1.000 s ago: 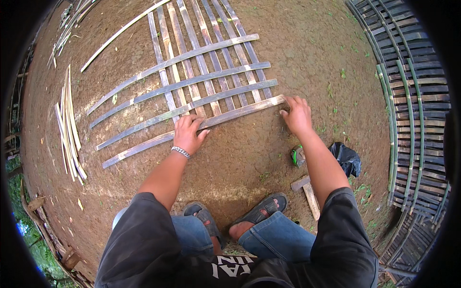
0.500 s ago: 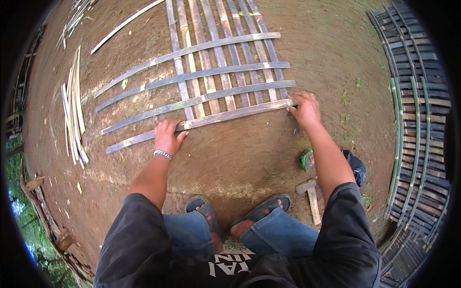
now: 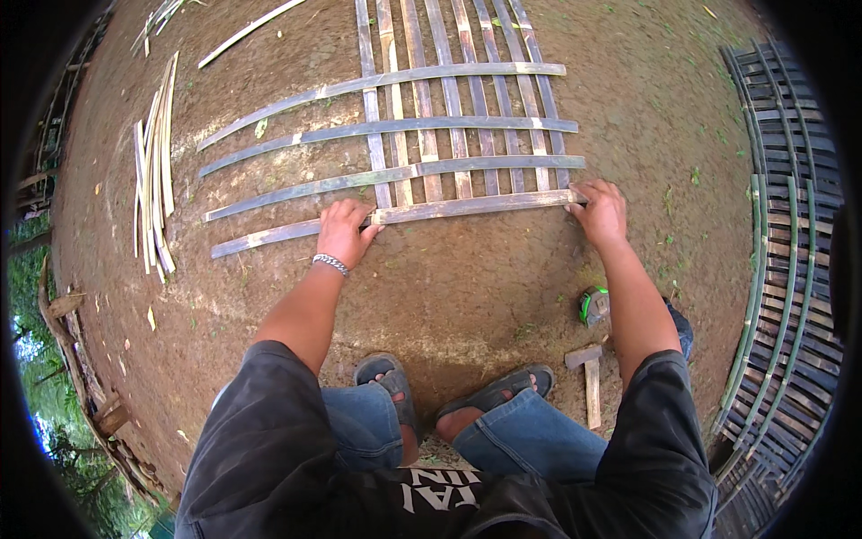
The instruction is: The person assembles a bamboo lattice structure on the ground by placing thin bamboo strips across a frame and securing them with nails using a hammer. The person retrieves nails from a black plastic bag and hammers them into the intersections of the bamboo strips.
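Flat bamboo slats lie on the ground in a grid, several lengthwise strips (image 3: 443,94) running away from me under dark crosswise slats (image 3: 359,131). The nearest crosswise bamboo slat (image 3: 476,207) lies across the near ends of the strips. My left hand (image 3: 344,235), with a chain bracelet at its wrist, is closed on this slat just left of the strips, fingers over its far side. At its right end my right hand (image 3: 600,214) grips the same slat, hiding the tip. On the left, the crosswise slats stick out well past the strips.
Loose pale bamboo strips (image 3: 154,180) lie to the left. Near my right foot are a hammer (image 3: 590,382) and a green tape measure (image 3: 593,306); a black object (image 3: 681,328) is partly behind my right forearm. A slatted bamboo panel (image 3: 781,269) stretches along the right side.
The view has shifted, so the grid sits farther right in the picture. Against the other crosswise slats, the nearest slat seems slid slightly left. Both hands keep hold of it.
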Action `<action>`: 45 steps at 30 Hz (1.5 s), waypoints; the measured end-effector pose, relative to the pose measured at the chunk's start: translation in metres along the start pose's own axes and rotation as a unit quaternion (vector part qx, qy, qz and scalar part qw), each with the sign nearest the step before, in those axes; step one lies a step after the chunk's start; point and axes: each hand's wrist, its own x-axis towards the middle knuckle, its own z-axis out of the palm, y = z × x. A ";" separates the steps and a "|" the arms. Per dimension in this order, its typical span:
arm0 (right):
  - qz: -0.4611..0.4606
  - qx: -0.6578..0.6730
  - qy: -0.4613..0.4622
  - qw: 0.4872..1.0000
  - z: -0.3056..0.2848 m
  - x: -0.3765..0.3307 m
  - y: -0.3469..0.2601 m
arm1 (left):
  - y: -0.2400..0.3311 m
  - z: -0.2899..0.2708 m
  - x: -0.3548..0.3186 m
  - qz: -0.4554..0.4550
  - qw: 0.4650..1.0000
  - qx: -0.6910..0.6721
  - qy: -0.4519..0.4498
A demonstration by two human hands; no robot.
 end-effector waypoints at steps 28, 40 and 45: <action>-0.026 0.029 0.008 0.999 0.000 0.003 0.001 | 0.000 -0.001 0.001 -0.002 1.000 0.002 0.014; 0.005 0.026 0.053 0.998 -0.015 -0.034 0.020 | 0.032 -0.008 0.007 0.022 0.998 -0.014 0.057; -0.058 -0.014 -0.044 0.997 -0.043 -0.110 0.038 | 0.062 -0.010 0.013 0.054 0.996 -0.047 0.054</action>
